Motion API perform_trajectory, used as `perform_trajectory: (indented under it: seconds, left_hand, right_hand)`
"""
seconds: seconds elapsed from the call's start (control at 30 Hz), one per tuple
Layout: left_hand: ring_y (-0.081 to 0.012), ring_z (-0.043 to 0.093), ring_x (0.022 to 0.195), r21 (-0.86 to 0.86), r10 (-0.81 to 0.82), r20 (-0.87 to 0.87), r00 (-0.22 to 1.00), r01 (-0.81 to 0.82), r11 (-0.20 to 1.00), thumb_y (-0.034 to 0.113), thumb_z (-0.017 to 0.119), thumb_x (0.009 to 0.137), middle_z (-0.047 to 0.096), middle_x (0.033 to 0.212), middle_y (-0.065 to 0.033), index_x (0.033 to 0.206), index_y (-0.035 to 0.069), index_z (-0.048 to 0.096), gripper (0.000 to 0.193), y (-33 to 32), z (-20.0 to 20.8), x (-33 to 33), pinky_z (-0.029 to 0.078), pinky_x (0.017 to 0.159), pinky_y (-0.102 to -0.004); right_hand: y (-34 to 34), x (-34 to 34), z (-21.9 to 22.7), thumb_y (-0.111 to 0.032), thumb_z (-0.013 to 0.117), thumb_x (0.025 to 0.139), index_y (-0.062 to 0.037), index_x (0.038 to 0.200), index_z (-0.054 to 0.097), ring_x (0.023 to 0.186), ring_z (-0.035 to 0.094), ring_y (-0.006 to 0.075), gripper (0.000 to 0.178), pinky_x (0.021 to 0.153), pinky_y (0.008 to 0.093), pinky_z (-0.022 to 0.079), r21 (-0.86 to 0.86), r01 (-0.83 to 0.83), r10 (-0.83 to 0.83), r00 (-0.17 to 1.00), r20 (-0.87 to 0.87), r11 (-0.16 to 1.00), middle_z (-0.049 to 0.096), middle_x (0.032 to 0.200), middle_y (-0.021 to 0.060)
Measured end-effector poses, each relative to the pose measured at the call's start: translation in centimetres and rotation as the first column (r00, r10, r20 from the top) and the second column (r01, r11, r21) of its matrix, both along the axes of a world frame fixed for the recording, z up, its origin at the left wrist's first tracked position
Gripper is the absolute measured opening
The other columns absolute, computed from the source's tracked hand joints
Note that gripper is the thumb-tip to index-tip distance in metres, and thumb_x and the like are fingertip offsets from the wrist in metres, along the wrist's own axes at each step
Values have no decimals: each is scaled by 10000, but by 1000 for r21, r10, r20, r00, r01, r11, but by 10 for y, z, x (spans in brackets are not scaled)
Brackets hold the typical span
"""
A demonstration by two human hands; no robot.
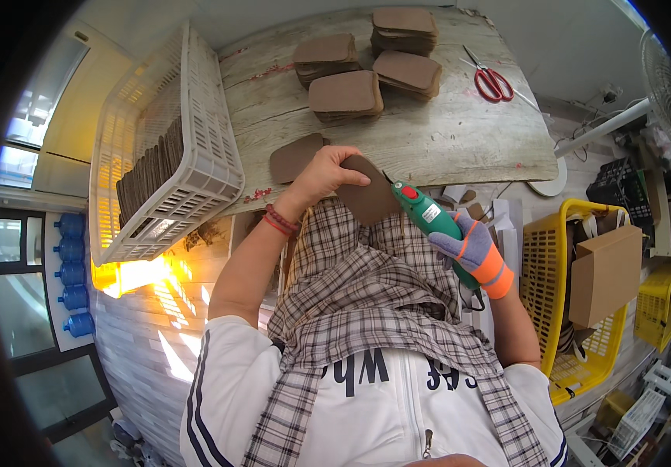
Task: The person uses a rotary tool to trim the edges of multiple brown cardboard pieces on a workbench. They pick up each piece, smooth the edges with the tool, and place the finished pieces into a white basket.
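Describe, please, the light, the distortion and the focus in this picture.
Head view, light: glare below the white crate, sunlight streaks across the floor; head view, distortion: edges of the table bow, black corners; head view, focus: green tool and brown piece look fairly sharp.

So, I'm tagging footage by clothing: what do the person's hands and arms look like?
The left hand is ungloved, with red bracelets at the wrist. The right hand wears a purple-grey and orange fabric glove with a banded cuff. White fabric sleeves with dark stripes leave both forearms bare.
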State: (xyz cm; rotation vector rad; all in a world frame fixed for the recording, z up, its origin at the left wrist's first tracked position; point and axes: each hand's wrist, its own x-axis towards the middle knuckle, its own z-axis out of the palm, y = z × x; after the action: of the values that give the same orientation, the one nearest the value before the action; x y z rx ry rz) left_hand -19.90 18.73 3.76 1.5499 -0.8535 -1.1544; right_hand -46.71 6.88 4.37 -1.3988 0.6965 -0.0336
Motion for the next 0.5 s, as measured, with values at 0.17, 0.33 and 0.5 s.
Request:
perform_trajectory:
  seconds: [0.17, 0.33, 0.5]
  left_hand:
    - [-76, 591, 713, 25, -92, -45, 995, 93, 995, -18, 683, 715, 653, 792, -8, 883, 12, 652, 173, -3, -2, -4, 483, 659, -228]
    - [-64, 576, 724, 42, -184, -69, 981, 187, 981, -22, 685, 709, 650, 818, -1, 913, 16, 647, 210, -3, -12, -3, 478, 668, -223]
    - [-87, 578, 864, -34, -193, 173, 966, 202, 979, -25, 658, 752, 631, 935, -25, 966, 35, 600, 230, 8, -10, -11, 482, 731, -225]
  right_hand:
    - [0, 2, -3, -281, 727, 781, -20, 1027, 584, 537, 511, 45, 387, 449, 190, 420, -63, -22, 23, 1000, 16, 998, 567, 674, -8]
    - [0, 9, 4, -274, 728, 781, -15, 1027, 582, 540, 510, 43, 386, 455, 192, 414, -10, -48, 48, 999, 2, 999, 575, 688, -4]
    - [5, 25, -8, -244, 717, 794, -9, 1028, 578, 536, 511, 50, 359, 450, 199, 420, -39, -58, 62, 993, 103, 998, 572, 689, -1]
